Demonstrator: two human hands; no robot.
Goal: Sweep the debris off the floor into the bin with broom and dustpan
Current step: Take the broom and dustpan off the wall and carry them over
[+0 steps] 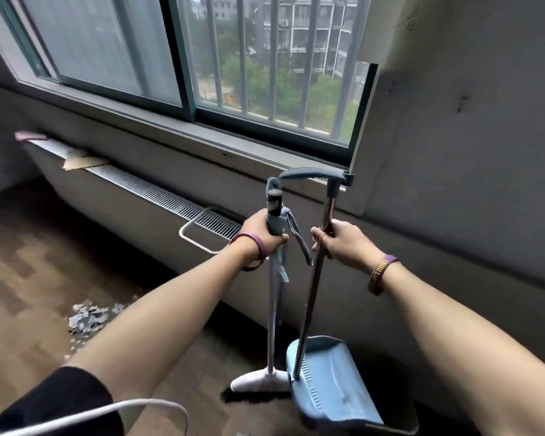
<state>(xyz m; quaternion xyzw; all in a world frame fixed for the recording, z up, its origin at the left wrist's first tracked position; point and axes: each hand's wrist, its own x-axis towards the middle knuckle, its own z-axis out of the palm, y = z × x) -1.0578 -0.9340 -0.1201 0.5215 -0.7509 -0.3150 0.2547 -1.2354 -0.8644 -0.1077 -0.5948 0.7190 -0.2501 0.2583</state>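
The left hand [265, 236] is clenched around the upper end of the broom [272, 309], with a grey strap dangling from the pole just beside its knuckles. Straight below that hand the pole drops to a white broom head whose dark bristles rest on the wooden floor [29, 278]. Just to its right, the right hand [339, 242] grasps the dark metal pole of the long-handled dustpan [331, 385], fingers wrapped round it a little below the curved blue grip. The blue pan sits far below this hand, tilted, its left edge right against the broom head. Each wrist carries a purple wristband [381, 273]. The debris [87, 319], a heap of torn paper scraps, lies on the floor well to the left of the left hand and lower, partly behind the forearm. Beyond both hands stand a radiator [139, 209] and a barred window [265, 73].
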